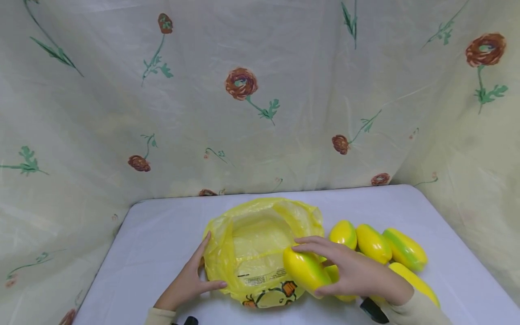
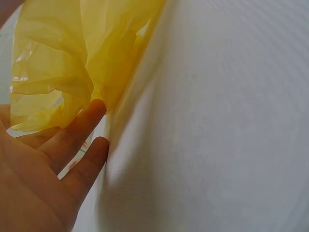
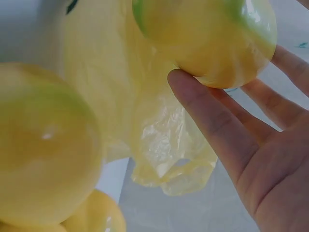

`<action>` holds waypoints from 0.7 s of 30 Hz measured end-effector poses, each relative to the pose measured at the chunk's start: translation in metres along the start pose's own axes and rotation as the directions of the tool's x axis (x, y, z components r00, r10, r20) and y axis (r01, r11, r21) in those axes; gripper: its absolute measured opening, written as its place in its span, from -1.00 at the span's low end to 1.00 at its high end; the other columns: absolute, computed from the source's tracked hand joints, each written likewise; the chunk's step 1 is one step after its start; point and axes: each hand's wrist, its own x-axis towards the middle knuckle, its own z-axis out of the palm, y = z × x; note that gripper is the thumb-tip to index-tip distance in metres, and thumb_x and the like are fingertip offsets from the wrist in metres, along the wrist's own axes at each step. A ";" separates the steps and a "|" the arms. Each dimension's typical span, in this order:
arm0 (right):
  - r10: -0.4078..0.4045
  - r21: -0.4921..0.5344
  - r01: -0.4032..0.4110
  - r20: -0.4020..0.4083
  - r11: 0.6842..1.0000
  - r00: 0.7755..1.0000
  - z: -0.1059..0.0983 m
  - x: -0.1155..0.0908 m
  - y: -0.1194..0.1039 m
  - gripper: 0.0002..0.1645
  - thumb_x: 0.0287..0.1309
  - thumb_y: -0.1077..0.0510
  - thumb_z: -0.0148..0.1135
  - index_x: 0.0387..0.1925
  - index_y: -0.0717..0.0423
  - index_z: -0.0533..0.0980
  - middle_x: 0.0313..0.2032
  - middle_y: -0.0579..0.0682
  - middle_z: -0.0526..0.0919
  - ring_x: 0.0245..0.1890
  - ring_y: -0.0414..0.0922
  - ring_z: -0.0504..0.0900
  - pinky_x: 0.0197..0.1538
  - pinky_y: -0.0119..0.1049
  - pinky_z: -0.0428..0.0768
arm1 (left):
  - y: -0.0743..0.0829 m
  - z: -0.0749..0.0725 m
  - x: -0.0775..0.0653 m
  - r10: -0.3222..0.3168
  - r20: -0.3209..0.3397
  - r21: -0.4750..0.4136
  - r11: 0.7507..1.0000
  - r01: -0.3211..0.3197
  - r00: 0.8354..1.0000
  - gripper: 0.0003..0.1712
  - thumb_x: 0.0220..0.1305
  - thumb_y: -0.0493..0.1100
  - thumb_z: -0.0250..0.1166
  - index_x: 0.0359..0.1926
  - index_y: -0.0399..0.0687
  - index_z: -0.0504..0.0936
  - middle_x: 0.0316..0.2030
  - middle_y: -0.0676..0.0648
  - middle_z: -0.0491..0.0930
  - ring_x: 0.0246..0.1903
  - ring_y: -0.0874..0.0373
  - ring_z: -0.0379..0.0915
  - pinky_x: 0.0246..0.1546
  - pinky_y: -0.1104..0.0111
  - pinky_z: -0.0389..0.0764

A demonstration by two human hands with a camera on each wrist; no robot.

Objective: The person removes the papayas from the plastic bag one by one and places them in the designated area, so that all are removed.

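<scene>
A yellow plastic bag (image 1: 260, 246) stands with its mouth open at the middle of the table, printed with a cartoon face low on its front. My left hand (image 1: 188, 279) lies along the bag's left side, fingers spread and fairly straight; in the left wrist view its fingertips (image 2: 98, 107) are right at the yellow film. My right hand (image 1: 357, 273) grips a yellow-green mango (image 1: 301, 270) between thumb and fingers, at the bag's right front. In the right wrist view, the thumb presses the underside of that mango (image 3: 207, 43), and the bag shows behind it.
Several more mangoes lie right of the bag, among them one at the back (image 1: 343, 234), one beside it (image 1: 373, 243) and a greener one (image 1: 405, 249). Another mango (image 1: 414, 282) sits partly behind my right wrist. A flowered curtain (image 1: 284, 149) hangs behind the white-covered table (image 1: 162, 225).
</scene>
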 end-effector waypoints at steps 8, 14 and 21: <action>0.034 -0.204 -0.030 0.018 0.979 0.999 0.006 -0.013 -0.002 0.00 0.05 -0.10 0.58 0.45 -0.64 0.27 0.52 -0.28 0.30 0.41 -0.02 0.45 0.31 0.04 0.63 | 0.000 0.001 0.002 -0.018 0.002 -0.010 1.000 0.018 1.000 0.54 -0.05 0.16 0.68 0.68 0.28 -0.27 0.68 -0.06 -0.25 0.66 -0.14 -0.30 0.60 -0.22 -0.09; 0.007 -0.312 0.001 0.025 0.950 1.000 0.011 -0.024 0.000 -0.01 0.06 -0.11 0.56 0.45 -0.66 0.26 0.49 -0.33 0.33 0.39 -0.08 0.47 0.33 0.12 0.59 | 0.000 0.000 0.001 -0.011 0.003 -0.011 1.000 0.011 1.000 0.54 -0.06 0.15 0.68 0.68 0.27 -0.27 0.68 -0.05 -0.26 0.66 -0.15 -0.30 0.60 -0.22 -0.10; 0.100 -0.333 -0.078 0.049 0.940 0.994 0.021 -0.038 0.001 -0.14 0.10 -0.45 0.40 0.42 -0.73 0.26 0.47 -0.37 0.34 0.38 -0.14 0.48 0.30 0.02 0.63 | 0.000 0.000 0.000 -0.010 -0.002 -0.003 1.000 0.010 1.000 0.55 -0.07 0.16 0.68 0.68 0.28 -0.26 0.68 -0.04 -0.25 0.66 -0.14 -0.30 0.60 -0.20 -0.11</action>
